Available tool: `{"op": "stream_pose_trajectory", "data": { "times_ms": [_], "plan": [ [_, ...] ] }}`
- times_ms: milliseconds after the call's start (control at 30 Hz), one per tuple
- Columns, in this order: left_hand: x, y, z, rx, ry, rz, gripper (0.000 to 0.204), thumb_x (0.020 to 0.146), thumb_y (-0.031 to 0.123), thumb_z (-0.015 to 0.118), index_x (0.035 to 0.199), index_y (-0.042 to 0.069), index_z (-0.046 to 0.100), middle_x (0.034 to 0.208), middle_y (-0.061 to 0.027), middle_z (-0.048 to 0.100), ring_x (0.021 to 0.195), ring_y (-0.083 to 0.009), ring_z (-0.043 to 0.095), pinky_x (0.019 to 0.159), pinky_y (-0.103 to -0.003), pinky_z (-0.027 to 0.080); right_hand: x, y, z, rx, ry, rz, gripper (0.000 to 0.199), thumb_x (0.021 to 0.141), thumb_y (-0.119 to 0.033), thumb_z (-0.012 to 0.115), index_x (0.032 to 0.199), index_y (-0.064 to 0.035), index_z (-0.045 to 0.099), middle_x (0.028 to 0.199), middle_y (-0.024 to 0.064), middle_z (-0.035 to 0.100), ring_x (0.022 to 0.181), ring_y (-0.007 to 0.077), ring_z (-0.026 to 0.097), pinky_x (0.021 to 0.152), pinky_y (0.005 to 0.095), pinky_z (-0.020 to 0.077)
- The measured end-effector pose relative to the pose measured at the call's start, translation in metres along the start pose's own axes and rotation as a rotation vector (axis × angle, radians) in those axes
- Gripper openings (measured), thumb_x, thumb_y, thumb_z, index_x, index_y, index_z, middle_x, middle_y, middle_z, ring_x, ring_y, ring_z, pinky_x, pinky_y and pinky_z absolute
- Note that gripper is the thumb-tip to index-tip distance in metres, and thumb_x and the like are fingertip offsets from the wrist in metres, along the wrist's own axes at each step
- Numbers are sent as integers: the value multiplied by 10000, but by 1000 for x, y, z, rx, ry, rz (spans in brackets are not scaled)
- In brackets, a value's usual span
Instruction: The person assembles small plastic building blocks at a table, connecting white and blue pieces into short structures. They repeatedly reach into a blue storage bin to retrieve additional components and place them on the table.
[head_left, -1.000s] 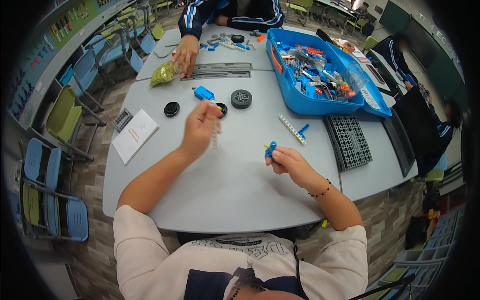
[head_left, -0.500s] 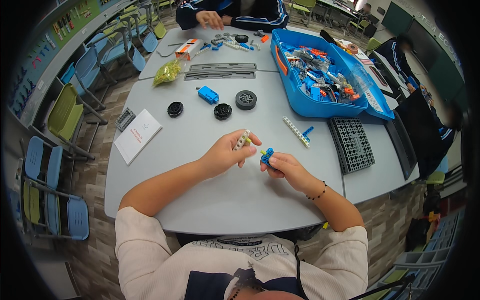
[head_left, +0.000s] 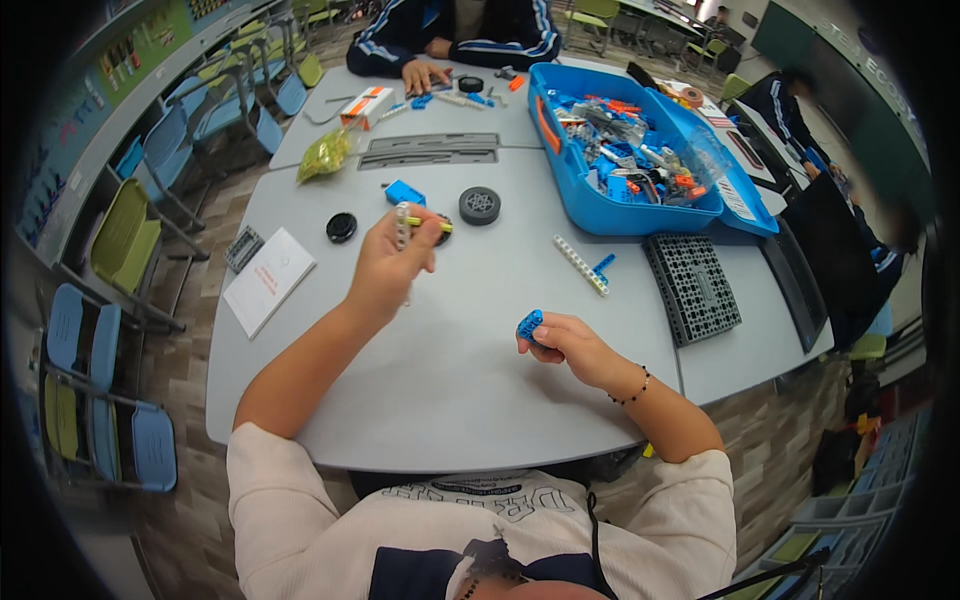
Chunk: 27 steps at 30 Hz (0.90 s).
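Note:
My left hand (head_left: 388,262) is raised over the table, its fingers closed on a white beam with holes (head_left: 402,226). A yellow-green axle (head_left: 432,226) sticks out sideways from that beam at my fingertips. Behind the hand lie a blue motor-like block (head_left: 404,192) and a black wheel hub partly hidden by my fingers. My right hand (head_left: 566,342) is lower and to the right, pinching a small blue connector block (head_left: 530,324). Farther right, a white beam (head_left: 580,264) with a blue piece (head_left: 604,264) attached rests on the table.
A blue bin (head_left: 560,170) full of building pieces stands at the back right, beside a dark grey perforated block (head_left: 692,290). Wheels (head_left: 480,205), a black hub (head_left: 341,227), a booklet (head_left: 270,280) and a yellow-green bag (head_left: 326,156) lie around. Another person's hand (head_left: 424,76) works across the table.
My left hand has moved up and left with the white beam and axle, apart from my right hand. The yellow-green axle no longer shows in the blue block. The other person's hand has lowered to the table.

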<state>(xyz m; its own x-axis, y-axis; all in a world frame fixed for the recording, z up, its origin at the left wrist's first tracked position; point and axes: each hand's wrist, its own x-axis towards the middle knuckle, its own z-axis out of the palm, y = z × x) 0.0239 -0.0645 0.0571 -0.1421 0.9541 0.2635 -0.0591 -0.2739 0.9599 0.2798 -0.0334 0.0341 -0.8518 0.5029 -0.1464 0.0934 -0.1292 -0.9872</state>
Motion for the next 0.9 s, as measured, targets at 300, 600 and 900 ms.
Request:
{"op": "stream_pose_trajectory", "data": {
  "times_ms": [300,600,900],
  "plan": [
    [3,-18,6,-135,-161,-249,200,934,244,577,973,52,538,648,34,421,529,-47,367,562,-236,412,10,-78,-107,-1097,1137,-461,273,878,-166,605,1106,-18,631,817,114,651,781,208,597,714,324,462],
    [-9,-19,16,184,-261,-282,226,931,281,588,910,58,561,733,7,524,618,-66,466,552,-231,394,40,-49,-25,-872,493,-621,196,827,-189,675,951,-38,665,891,118,653,851,267,629,775,367,473],
    [-24,-17,27,520,-383,-6,181,886,151,570,810,10,485,643,-102,523,577,-195,488,547,-331,389,40,-27,18,-992,413,-566,113,784,-152,728,818,-64,666,771,41,657,695,176,588,697,338,369]
  ]
}}
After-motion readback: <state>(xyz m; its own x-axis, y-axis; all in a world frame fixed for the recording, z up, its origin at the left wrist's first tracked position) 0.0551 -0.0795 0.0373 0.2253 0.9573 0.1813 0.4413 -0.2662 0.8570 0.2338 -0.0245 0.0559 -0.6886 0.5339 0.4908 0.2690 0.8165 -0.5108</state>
